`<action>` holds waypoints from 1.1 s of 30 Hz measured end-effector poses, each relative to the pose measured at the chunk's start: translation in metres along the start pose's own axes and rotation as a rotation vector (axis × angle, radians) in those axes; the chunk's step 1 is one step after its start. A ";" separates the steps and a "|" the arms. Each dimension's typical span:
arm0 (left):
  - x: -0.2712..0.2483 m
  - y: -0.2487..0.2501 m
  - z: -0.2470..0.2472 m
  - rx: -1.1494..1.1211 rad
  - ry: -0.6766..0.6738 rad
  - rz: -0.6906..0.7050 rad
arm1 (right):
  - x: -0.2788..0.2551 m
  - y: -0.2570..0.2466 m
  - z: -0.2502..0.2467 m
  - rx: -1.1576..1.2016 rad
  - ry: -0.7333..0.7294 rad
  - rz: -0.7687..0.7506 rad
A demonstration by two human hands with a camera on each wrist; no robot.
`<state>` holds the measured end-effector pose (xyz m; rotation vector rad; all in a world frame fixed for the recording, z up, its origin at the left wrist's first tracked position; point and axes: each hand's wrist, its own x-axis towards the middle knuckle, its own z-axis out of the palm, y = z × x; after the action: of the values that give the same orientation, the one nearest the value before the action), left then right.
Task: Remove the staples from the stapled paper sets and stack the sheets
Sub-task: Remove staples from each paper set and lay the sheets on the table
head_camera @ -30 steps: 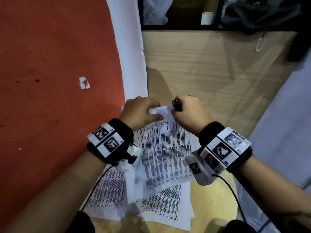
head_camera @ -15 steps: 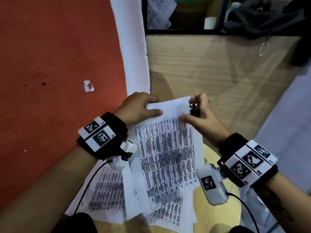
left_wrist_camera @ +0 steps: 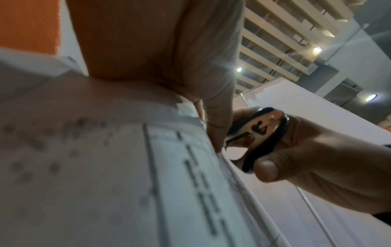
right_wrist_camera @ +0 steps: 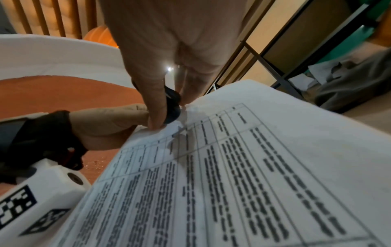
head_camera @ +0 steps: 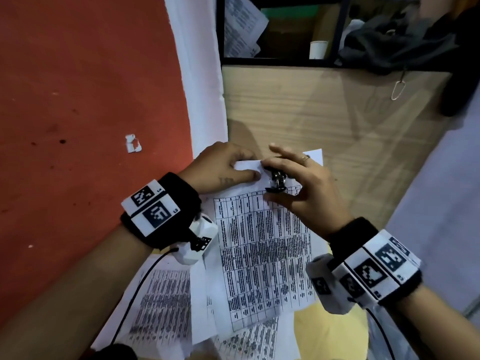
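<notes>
A stapled paper set printed with a table lies tilted on top of other sheets. My left hand pinches its top left corner, thumb on top and fingers curled over the edge. My right hand grips a black and chrome staple remover between thumb and index finger, right beside the left thumb. In the left wrist view the staple remover has its claws at the paper set edge, next to my left thumb. In the right wrist view the staple remover sits at the raised corner of the paper set. The staple itself is hidden.
Loose printed sheets and a yellow folder lie under the set on the wooden desk. An orange surface with a paper scrap is on the left. Behind are a shelf with a paper cup, dark cloth and a hanging metal clip.
My right hand has carried the staple remover left along the top edge, back to the corner that my left hand holds. The left hand has kept its grip there.
</notes>
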<state>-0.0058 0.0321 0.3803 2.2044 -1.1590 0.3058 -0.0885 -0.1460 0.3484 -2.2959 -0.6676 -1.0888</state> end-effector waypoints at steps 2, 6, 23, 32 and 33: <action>0.003 0.003 -0.002 -0.019 -0.002 0.023 | 0.001 0.004 -0.002 0.030 0.018 -0.005; 0.007 0.006 -0.004 -0.053 -0.006 0.046 | 0.001 0.004 -0.004 0.098 0.055 0.006; 0.009 -0.006 -0.002 -0.156 -0.002 -0.007 | 0.008 0.010 0.018 0.092 0.073 -0.045; 0.006 -0.010 0.001 -0.078 0.074 -0.022 | 0.010 0.015 0.032 0.101 0.124 -0.048; 0.006 -0.010 0.001 -0.073 0.083 -0.018 | 0.010 0.015 0.032 0.106 0.126 -0.047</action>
<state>0.0059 0.0312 0.3781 2.1175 -1.0886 0.3397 -0.0560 -0.1352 0.3351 -2.1125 -0.7156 -1.1801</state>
